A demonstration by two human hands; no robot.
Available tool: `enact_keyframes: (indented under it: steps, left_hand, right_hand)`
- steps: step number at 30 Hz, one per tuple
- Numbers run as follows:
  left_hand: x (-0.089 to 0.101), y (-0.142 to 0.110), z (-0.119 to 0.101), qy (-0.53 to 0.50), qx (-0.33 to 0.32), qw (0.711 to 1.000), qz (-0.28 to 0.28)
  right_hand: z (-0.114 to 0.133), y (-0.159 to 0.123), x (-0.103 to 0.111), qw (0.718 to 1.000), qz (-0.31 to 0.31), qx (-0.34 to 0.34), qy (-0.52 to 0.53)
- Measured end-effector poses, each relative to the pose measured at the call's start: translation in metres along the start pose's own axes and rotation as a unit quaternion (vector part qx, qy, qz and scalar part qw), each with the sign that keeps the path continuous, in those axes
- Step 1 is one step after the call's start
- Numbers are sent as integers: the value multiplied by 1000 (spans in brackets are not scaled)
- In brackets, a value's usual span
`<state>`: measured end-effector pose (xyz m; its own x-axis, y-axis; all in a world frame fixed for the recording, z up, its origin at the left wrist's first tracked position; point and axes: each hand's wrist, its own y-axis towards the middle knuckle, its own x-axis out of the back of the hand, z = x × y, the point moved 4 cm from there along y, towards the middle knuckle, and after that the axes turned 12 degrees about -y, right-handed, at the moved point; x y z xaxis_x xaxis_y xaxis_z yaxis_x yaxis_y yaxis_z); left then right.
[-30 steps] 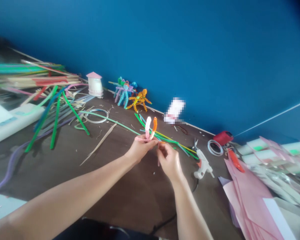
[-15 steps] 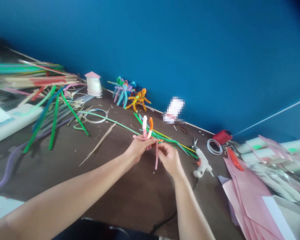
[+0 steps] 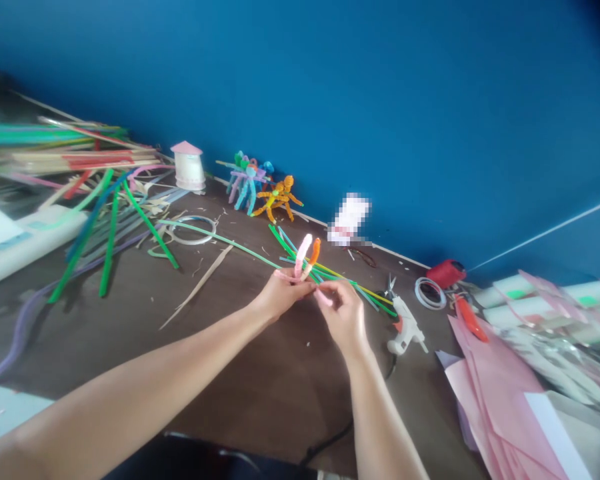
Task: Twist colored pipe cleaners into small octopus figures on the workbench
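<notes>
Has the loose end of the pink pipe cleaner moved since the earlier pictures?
Yes, upward: the loose pink pipe cleaner end no longer hangs below the right hand; it now sits at the fingers, about level with the top of the hot glue gun.

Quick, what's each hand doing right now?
Left hand: closed, holding bent pink and orange pipe cleaners.
Right hand: closed, fingers pinching a pink pipe cleaner.

The left hand [image 3: 280, 297] holds pink-and-orange pipe cleaners [image 3: 304, 257], the right hand [image 3: 343, 313] pinching one.
</notes>
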<state>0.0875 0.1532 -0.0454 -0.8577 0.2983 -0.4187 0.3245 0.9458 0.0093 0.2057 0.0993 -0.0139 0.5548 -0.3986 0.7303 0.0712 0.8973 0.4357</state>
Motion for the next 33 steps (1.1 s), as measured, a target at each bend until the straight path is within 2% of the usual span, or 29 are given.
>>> enact_keyframes:
  steps: [6, 9, 12, 13, 15, 17, 20, 24, 29, 33]
  left_hand:
    - [1, 1, -3, 111, -61, 991, 50]
    - [-2, -3, -8, 162, -61, 983, 67]
    - [-5, -5, -8, 114, -42, 990, 76]
    - [-5, -5, -7, 74, -28, 994, 75]
    - [-4, -3, -2, -22, 13, 997, 67]
    - [-1, 0, 5, -109, 68, 990, 54]
    - [3, 3, 9, -196, 125, 972, 35]
    - [2, 3, 7, -197, 135, 969, 66]
    - [-1, -1, 6, -176, 128, 972, 93]
    - [-2, 0, 0, -105, 71, 987, 94]
  right_hand:
    - [-11, 2, -1, 990, 26, -110, 84]
    - [-19, 0, -10, 962, 72, -181, 193]
    - [-22, -3, -17, 928, 102, -229, 277]
    - [-21, -3, -16, 931, 96, -222, 273]
    - [-16, -1, -11, 955, 62, -178, 227]
    - [-10, -1, -3, 978, 9, -123, 167]
    - [-1, -2, 5, 995, -45, -38, 85]
    - [6, -1, 7, 998, -40, 49, 18]
    - [2, 1, 5, 998, -38, 43, 14]
    - [4, 1, 5, 998, -29, 34, 33]
